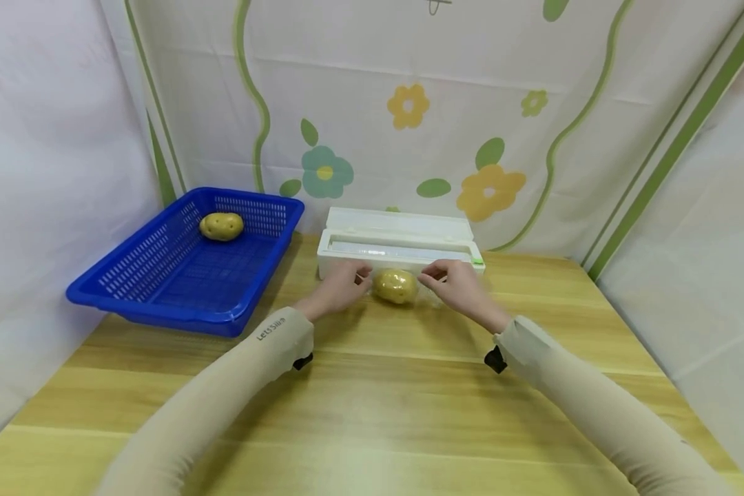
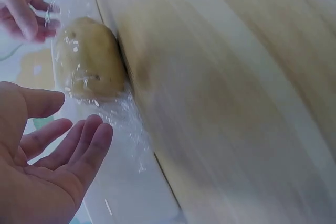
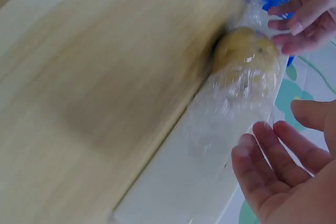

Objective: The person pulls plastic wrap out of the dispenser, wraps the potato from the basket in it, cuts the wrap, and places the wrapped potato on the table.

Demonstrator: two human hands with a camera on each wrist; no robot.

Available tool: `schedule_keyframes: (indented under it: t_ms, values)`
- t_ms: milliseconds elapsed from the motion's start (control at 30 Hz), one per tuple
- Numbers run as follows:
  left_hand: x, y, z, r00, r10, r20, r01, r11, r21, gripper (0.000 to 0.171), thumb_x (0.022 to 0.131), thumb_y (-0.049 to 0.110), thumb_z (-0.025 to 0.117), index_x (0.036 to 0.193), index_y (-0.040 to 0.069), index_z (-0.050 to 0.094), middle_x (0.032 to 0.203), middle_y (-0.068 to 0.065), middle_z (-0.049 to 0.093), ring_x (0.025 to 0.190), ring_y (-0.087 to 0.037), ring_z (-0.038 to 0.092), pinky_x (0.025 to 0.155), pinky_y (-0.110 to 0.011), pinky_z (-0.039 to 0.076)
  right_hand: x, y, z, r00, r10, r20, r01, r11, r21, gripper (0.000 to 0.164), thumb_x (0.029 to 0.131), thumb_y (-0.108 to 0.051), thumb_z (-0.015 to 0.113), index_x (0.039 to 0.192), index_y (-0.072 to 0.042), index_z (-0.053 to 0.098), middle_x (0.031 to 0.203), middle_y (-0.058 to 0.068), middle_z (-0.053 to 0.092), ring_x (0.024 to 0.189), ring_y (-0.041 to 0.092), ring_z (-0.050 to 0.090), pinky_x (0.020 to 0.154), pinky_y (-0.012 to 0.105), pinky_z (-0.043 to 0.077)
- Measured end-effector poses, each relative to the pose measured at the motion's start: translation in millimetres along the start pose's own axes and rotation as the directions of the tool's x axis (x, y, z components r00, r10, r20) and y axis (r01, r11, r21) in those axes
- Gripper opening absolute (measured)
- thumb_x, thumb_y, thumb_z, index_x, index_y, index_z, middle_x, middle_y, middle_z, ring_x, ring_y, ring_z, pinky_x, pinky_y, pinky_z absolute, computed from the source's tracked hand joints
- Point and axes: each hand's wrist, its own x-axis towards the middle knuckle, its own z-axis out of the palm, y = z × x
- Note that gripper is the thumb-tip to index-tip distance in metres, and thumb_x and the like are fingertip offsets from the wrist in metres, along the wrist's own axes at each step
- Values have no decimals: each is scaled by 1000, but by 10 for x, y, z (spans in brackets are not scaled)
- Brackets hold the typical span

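Note:
A potato (image 1: 395, 286) wrapped in clear plastic film (image 3: 220, 103) lies in front of a white cling film box (image 1: 403, 222) with its lid up. Loose film spreads out from both ends of the potato. My left hand (image 1: 344, 286) is by the potato's left end, thumb and fingers apart and nothing between them. On the other side, my right hand (image 1: 461, 289) hovers near the right end, its fingers loosely bent and thumb apart. Both wrist views show the film close to the fingertips, with neither hand pinching it.
To the left stands a blue plastic basket (image 1: 201, 279) with a second potato (image 1: 222, 226) inside. A wooden table (image 1: 372, 413) carries everything. Behind it hangs a flower-patterned curtain (image 1: 359, 89), and white cloth walls rise on both sides.

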Motion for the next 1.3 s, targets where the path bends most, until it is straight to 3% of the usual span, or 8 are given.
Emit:
schedule_keyframes:
  t_ms: [233, 500, 600, 833, 1067, 1300]
  values:
    - [-28, 18, 111, 999, -28, -16, 28, 999, -25, 32, 96, 8, 62, 126, -6, 60, 121, -18, 63, 100, -24, 64, 85, -34, 53, 34, -35, 161, 996, 88, 25, -90, 994, 69, 20, 89, -13, 75, 105, -1, 72, 93, 6, 70, 82, 21, 64, 73, 38, 54]
    - [-54, -7, 179, 999, -40, -16, 39, 999, -32, 32, 96, 7, 63, 126, -5, 60, 119, -16, 64, 100, -23, 64, 86, -33, 52, 2, 21, 241, 986, 150, 69, -156, 982, 104, 28, 85, -12, 79, 108, 1, 71, 90, 5, 68, 80, 21, 61, 68, 35, 51]
    - [-43, -16, 183, 999, -43, -3, 43, 998, -48, 33, 96, 7, 62, 127, -5, 60, 119, -16, 65, 101, -23, 64, 87, -33, 52, 9, 34, 263, 985, 152, 83, -161, 979, 123, 28, 85, -12, 80, 108, 1, 72, 88, 6, 68, 81, 22, 62, 68, 36, 52]
    - [47, -5, 133, 1000, -26, 2, 26, 998, -54, 26, 97, 8, 61, 122, -2, 64, 113, -12, 66, 99, -21, 63, 86, -32, 51, 45, 37, 234, 993, 111, 50, -118, 981, 152, 37, 76, -6, 86, 110, -1, 72, 109, 11, 69, 101, 31, 63, 86, 44, 52]
    - [92, 21, 120, 999, -27, 30, 28, 999, -34, 25, 98, 9, 61, 120, -1, 65, 113, -11, 67, 100, -21, 63, 87, -32, 51, 10, 80, 220, 993, 91, 82, -106, 972, 208, 35, 78, 3, 80, 112, 1, 73, 102, 12, 72, 83, 24, 68, 69, 30, 56]
    - [94, 26, 151, 1000, -27, 11, 28, 998, -62, 26, 97, 19, 65, 117, 1, 68, 108, -9, 68, 97, -19, 63, 85, -31, 51, -66, 39, 232, 994, 84, 69, -98, 964, 248, 29, 79, 1, 81, 108, -2, 76, 98, 10, 73, 77, 24, 68, 61, 31, 55]
